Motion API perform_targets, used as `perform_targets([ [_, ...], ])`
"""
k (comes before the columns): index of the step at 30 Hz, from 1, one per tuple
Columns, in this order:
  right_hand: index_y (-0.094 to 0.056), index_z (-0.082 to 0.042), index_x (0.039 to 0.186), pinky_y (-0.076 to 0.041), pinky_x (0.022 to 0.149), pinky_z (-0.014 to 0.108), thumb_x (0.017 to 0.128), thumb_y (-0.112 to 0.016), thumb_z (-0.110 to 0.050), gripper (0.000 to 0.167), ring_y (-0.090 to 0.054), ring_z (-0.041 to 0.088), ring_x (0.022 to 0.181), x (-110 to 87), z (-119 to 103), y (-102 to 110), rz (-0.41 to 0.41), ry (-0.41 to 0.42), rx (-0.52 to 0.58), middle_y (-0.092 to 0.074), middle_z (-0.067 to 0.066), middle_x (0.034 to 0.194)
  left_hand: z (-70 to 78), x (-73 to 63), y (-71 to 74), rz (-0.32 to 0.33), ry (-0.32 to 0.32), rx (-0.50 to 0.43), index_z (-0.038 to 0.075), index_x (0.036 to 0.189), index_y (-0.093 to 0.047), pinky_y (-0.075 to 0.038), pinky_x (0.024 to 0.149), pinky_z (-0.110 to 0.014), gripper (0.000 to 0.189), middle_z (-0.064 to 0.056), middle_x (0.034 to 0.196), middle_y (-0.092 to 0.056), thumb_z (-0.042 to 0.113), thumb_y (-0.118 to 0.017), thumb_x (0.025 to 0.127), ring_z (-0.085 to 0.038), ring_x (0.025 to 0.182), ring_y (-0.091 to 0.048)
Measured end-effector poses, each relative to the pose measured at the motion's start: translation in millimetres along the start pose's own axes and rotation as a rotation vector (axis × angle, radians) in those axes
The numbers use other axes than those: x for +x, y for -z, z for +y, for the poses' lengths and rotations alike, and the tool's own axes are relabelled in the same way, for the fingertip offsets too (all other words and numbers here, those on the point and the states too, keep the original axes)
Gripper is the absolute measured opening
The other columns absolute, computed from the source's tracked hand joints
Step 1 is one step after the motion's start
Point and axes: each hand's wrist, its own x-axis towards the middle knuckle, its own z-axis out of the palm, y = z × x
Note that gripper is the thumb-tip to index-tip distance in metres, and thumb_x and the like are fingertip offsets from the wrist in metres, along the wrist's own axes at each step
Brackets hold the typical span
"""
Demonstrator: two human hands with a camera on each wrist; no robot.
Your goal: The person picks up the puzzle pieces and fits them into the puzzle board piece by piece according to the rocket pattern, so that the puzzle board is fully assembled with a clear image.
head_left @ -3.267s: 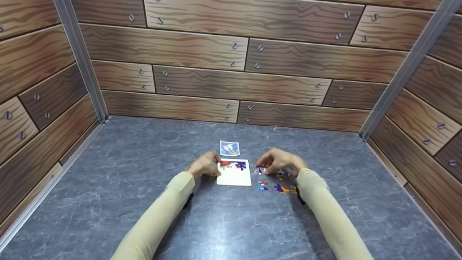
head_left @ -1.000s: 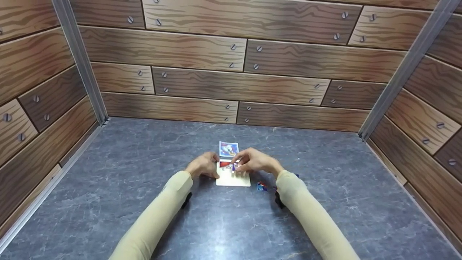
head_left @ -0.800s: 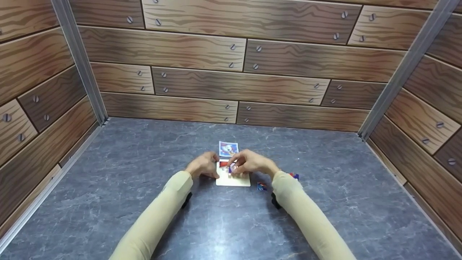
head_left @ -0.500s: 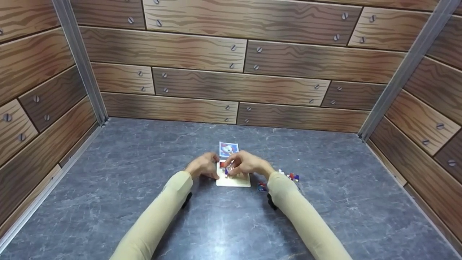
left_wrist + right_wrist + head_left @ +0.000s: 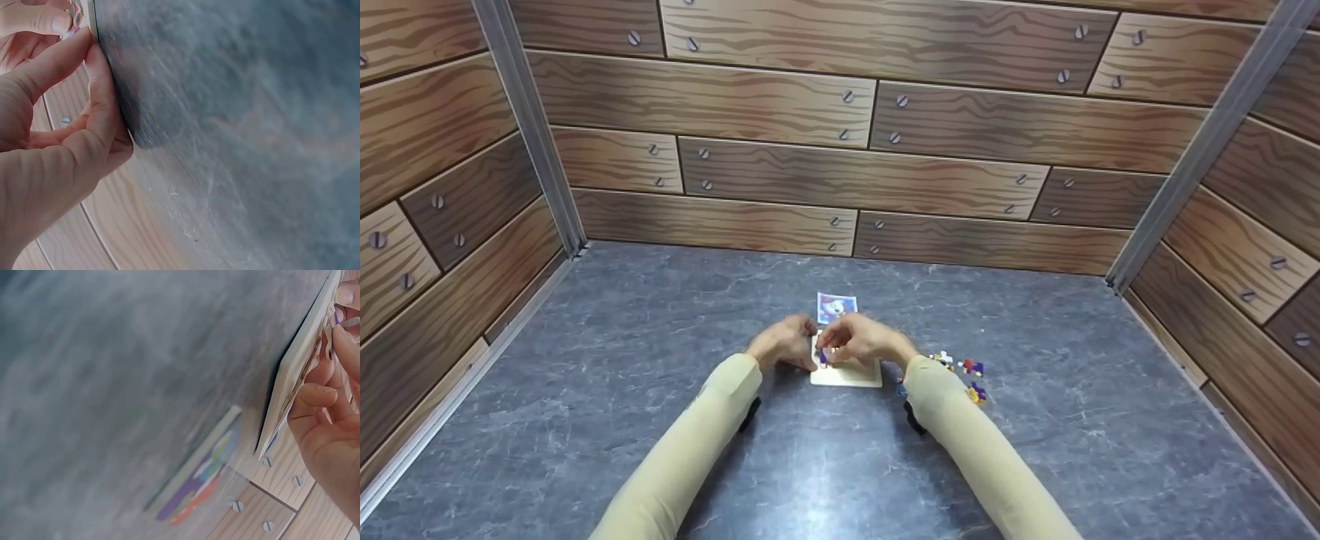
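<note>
A shallow white puzzle board lies flat on the table, with my left hand holding its left edge. In the left wrist view the thumb and index finger of the left hand meet at the board's edge. My right hand is over the upper part of the board and pinches a jigsaw piece with purple on it. In the right wrist view that piece shows between the fingertips, above the board. The right hand covers most of the assembled upper row.
Behind the board lies a reference picture card of a cartoon figure. Several loose jigsaw pieces lie to the right, partly behind the right sleeve. One piece appears close up in the right wrist view. Wood-patterned walls enclose the table.
My right hand has taken a purple-marked jigsaw piece from the right of the board, carried it left over the board, and continued toward the left edge. The left hand has stayed in place.
</note>
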Motion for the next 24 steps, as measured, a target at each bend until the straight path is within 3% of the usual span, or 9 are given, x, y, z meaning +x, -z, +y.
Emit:
perform_targets([
  [7,-0.067,0.007,0.106,-0.044,0.065,0.017,0.081,-0.067,0.010,0.026,-0.054,0.008,0.075,3.1,-2.4,-1.1,-0.008,0.015,-0.027,-0.068,0.014,0.090,0.1,0.2,-0.8,0.011,-0.013,0.063,0.000,0.122,-0.055,-0.047,0.097,-0.037,0.063,-0.017,0.122,-0.059,-0.004,-0.082,0.065,-0.024,0.102,-0.054],
  [14,-0.066,0.008,0.107,-0.045,0.062,0.017,0.079,-0.067,0.011,0.028,-0.055,0.009,0.075,2.2,-3.0,-2.4,-0.005,0.012,-0.040,-0.068,0.017,0.092,-0.7,0.2,-2.0,0.023,-0.031,0.098,0.001,0.121,-0.057,-0.046,0.099,-0.039,0.063,-0.017,0.120,-0.061,-0.002,-0.084,0.064,-0.025,0.103,-0.053],
  [24,-0.069,0.001,0.113,-0.045,0.065,0.018,0.073,-0.074,0.011,0.041,-0.053,0.009,0.076,-1.3,0.7,1.6,-0.036,-0.059,-0.031,-0.066,0.006,0.091,-2.4,0.6,-1.6,0.016,-0.014,0.052,0.001,0.122,-0.056,-0.048,0.095,-0.037,0.063,-0.017,0.120,-0.061,-0.003,-0.083,0.066,-0.023,0.100,-0.054],
])
